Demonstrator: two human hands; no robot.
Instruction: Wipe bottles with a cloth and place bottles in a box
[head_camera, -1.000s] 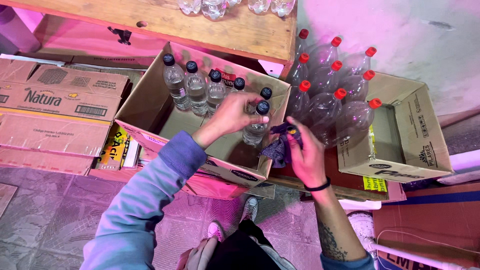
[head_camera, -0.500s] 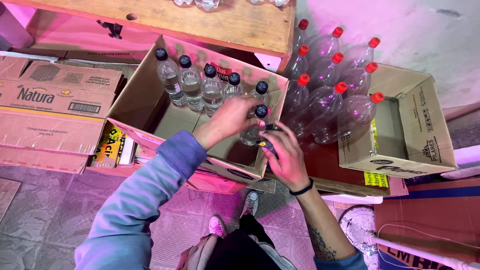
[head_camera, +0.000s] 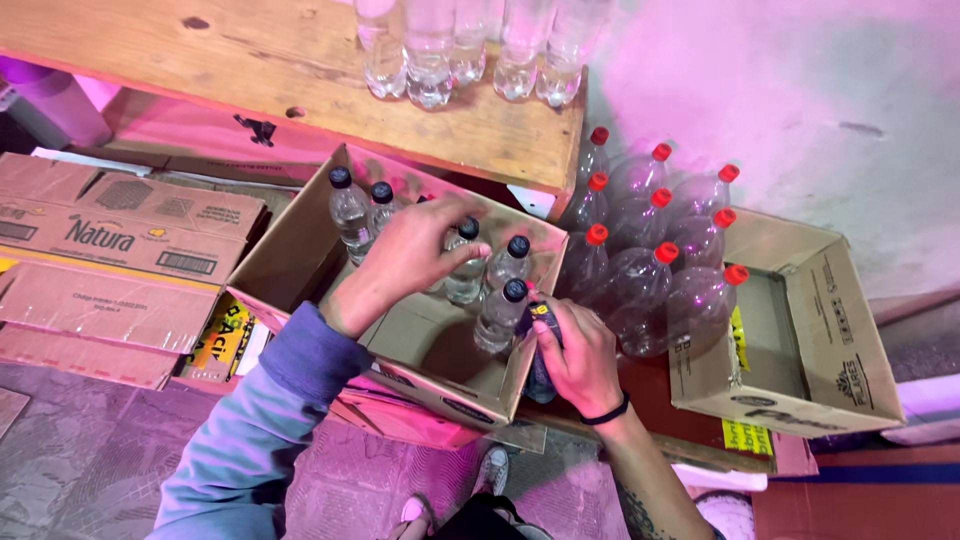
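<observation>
While my left hand (head_camera: 415, 255) slid toward nine o'clock over the capped bottles (head_camera: 465, 265), clenched on none, my right hand (head_camera: 580, 355) stayed grasping a dark bottle (head_camera: 540, 375) beside the cardboard box (head_camera: 440, 385)

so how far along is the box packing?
Partly done. About six black-capped bottles already stand in the open cardboard box. In hand: the left hand rests on the bottles in the box, and the right hand grips a dark object at the box edge. Left: bare box floor at the near side, and uncapped clear bottles still on the wooden bench.
</observation>
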